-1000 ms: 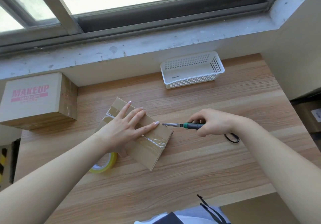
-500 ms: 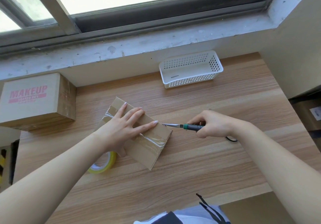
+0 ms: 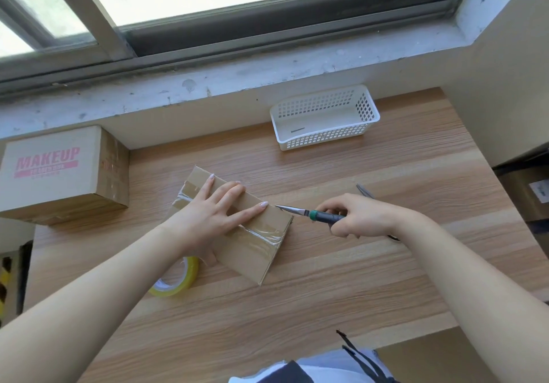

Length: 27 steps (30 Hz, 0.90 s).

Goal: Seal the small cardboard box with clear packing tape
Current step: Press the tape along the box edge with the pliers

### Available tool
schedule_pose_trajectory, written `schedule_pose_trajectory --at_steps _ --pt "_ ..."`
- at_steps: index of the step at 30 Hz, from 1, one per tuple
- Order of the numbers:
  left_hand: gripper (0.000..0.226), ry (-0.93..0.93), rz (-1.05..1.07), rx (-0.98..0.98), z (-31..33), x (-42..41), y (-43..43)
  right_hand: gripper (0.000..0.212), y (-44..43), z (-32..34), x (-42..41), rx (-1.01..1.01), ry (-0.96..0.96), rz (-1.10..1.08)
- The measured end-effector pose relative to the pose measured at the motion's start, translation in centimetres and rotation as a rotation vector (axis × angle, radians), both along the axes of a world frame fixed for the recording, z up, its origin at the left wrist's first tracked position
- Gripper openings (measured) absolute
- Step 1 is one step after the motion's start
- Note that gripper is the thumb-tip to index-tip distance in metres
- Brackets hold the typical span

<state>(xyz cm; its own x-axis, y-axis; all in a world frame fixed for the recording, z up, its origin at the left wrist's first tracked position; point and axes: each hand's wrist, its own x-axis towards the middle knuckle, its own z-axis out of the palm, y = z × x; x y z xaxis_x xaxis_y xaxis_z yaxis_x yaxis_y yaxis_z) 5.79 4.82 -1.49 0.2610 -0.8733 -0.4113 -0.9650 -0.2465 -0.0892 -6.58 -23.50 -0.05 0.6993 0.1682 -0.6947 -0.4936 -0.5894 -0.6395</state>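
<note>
I see the small cardboard box (image 3: 252, 252) mid-way across the bench (image 3: 356, 278), clear tape (image 3: 261, 231) over its top, the left hand (image 3: 214, 216) flat and open on it. The right hand (image 3: 362, 219) grips a pointed tool (image 3: 297, 211), possibly scissors, its tip at the box's edge. I judge this the trimming step; next comes a clean cut.

1. Two grips, both of them a person's bare hands: one left grip (image 3: 214, 216) and one right grip (image 3: 362, 219).
2. Two cardboard boxes on the worktop (image 3: 326, 293): one small cardboard box (image 3: 255, 252) and one larger box (image 3: 53, 174) printed MAKEUP in pink.
3. One roll of clear packing tape (image 3: 181, 281), yellowish on the roll.
4. One pair of scissors (image 3: 323, 216).
5. One white plastic basket (image 3: 326, 140) with latticed walls.
6. One small dark item (image 3: 298, 130) inside that basket, too small to identify.
7. One wood-grained worktop.
</note>
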Motion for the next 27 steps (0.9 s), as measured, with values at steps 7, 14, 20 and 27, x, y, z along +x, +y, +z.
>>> schedule_pose_trajectory --at_steps 7,14,20,27 --pt "0.155 0.012 0.023 0.020 0.0 0.0 -0.2 0.038 0.0 -0.3 0.2 0.008 0.010 -0.012" --pt "0.153 0.004 0.038 0.041 0.1 0.1 -0.3 0.039 0.3 0.0 -0.1 -0.054 -0.044 -0.053" --pt "0.148 0.043 0.058 0.101 0.5 0.1 -1.1 0.036 0.4 0.1 -0.6 -0.044 -0.038 -0.073" --pt "0.144 0.013 0.117 0.116 0.3 0.2 -1.2 0.033 0.9 0.0 -1.0 0.015 -0.001 -0.127"
